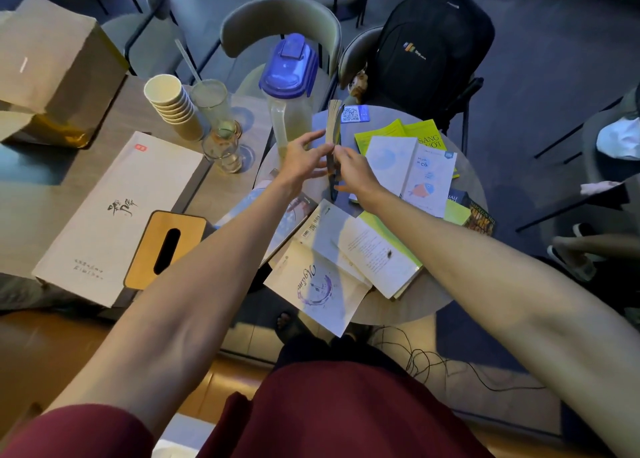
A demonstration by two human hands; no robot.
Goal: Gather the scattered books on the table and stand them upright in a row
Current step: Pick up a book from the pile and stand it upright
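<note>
Stretching forearms [194, 284] over scattered books [374, 249], right of pitcher [289, 104].
Pinching upright book [333, 125] just right of pitcher with right hand [349, 166]; bracing it with left hand [301, 159], fingers loosely spread.

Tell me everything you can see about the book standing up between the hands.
The book is thin, with a dark cover and pale page edges that fan slightly at the top. It stands upright on the round table, seen from above. The left hand touches its left face; the right hand pinches its right side.
</note>
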